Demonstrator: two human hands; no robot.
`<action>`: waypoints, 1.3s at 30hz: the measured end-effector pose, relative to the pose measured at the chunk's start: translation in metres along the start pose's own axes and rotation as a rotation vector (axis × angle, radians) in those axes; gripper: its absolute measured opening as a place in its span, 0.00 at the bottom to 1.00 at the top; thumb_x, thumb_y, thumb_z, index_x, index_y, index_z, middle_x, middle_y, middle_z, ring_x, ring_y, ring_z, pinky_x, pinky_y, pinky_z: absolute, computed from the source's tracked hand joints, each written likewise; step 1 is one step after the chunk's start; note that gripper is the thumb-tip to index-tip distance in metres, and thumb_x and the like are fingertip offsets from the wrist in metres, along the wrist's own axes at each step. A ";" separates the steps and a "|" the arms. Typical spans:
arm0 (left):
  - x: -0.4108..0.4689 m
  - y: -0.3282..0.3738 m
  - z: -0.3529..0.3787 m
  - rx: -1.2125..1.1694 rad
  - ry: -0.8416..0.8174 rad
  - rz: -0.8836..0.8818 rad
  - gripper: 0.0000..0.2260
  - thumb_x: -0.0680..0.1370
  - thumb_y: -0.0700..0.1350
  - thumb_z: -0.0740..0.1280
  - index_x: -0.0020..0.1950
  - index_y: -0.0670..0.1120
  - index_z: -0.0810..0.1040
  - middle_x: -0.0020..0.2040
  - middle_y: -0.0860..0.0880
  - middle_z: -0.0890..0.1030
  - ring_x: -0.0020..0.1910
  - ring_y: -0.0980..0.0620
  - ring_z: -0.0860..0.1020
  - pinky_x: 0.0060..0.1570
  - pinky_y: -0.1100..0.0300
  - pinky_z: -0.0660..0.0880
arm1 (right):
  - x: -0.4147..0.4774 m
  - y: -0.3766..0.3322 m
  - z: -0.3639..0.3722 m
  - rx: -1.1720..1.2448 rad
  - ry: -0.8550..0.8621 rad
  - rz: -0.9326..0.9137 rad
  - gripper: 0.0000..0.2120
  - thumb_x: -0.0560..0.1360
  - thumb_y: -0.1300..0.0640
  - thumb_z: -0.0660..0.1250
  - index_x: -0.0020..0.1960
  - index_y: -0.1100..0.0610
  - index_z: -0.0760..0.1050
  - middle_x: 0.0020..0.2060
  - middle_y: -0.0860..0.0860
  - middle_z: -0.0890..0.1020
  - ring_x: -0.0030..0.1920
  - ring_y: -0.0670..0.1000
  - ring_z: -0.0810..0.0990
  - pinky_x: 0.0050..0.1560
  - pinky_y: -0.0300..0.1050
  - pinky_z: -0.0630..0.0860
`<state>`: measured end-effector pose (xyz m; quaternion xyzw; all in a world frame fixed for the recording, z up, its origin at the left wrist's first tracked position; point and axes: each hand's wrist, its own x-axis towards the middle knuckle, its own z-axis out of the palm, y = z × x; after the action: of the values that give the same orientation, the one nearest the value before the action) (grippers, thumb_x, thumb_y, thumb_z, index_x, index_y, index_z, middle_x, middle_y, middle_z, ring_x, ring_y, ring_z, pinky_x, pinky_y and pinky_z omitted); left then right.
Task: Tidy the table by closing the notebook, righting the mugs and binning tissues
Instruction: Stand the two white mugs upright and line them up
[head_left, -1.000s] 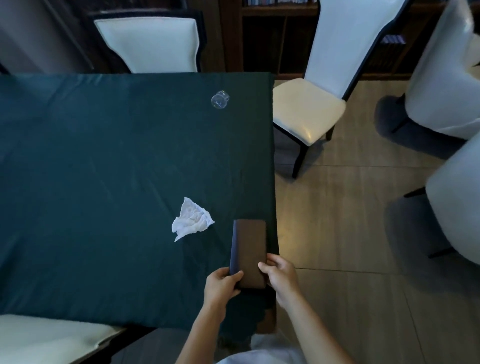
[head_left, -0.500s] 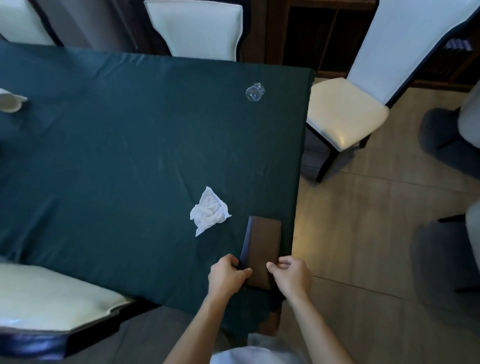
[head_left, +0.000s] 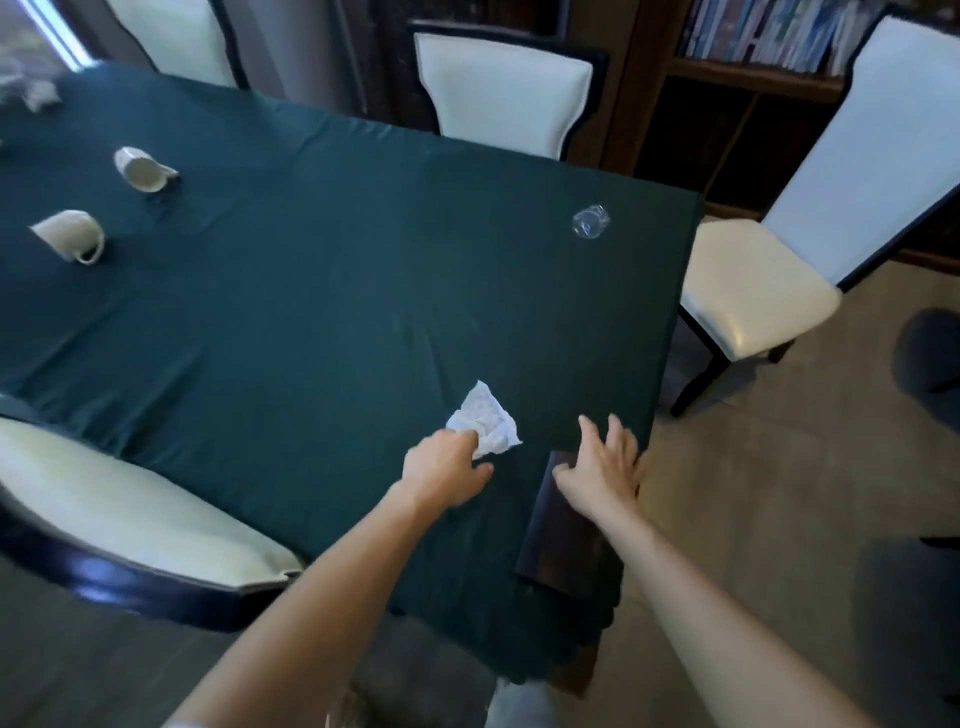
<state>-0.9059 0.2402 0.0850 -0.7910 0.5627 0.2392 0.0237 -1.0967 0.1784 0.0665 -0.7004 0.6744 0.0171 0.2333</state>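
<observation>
head view, and the picture has shifted: half a second back both hands were pinching the near end of the notebook (head_left: 563, 525), and now they've let go of it and split. the notebook lies shut, a dark slab along the table's right edge near the corner, so the closing step looks done. the left hand (head_left: 447, 467) has gone out to the crumpled tissue (head_left: 485, 421), fingertips curled onto its near-left corner, touching it; whether it's actually pinched is hard to tell, the tissue is not lifted off the green tablecloth (head_left: 311, 312). the right hand (head_left: 602, 462) hovers over the far end of the notebook, fingers spread wide, holding nothing. the camera has also swung left, bringing more work into frame: two white mugs on their sides far left, the nearer mug (head_left: 70, 234) and the farther mug (head_left: 143, 169), plus a clear glass (head_left: 589, 222) tipped over near the far right corner. more white clutter sits blurred at the far left end. no bin is in view, so the tissue's destination is unknown from here.
</observation>
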 end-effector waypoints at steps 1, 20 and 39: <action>0.001 -0.016 -0.022 0.025 0.051 0.003 0.16 0.80 0.56 0.65 0.59 0.45 0.79 0.58 0.46 0.83 0.55 0.42 0.82 0.44 0.54 0.72 | 0.007 -0.018 -0.013 -0.046 0.014 -0.049 0.37 0.75 0.51 0.68 0.80 0.51 0.57 0.82 0.58 0.53 0.80 0.63 0.51 0.78 0.68 0.49; -0.167 -0.436 -0.234 0.020 0.552 -0.421 0.39 0.83 0.68 0.50 0.86 0.44 0.47 0.87 0.42 0.46 0.86 0.40 0.44 0.83 0.42 0.47 | -0.104 -0.465 -0.014 -0.253 0.232 -0.681 0.41 0.78 0.29 0.52 0.83 0.47 0.43 0.81 0.63 0.37 0.81 0.65 0.41 0.79 0.66 0.44; -0.172 -0.642 -0.274 -0.068 0.516 -0.641 0.39 0.83 0.69 0.50 0.87 0.49 0.46 0.87 0.45 0.43 0.85 0.38 0.44 0.82 0.38 0.46 | -0.139 -0.719 0.077 -0.264 0.101 -0.910 0.43 0.78 0.31 0.56 0.83 0.52 0.45 0.82 0.63 0.44 0.81 0.64 0.47 0.79 0.64 0.48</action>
<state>-0.2741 0.5415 0.2484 -0.9605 0.2673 0.0321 -0.0709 -0.4022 0.3225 0.2636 -0.9482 0.3015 -0.0354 0.0933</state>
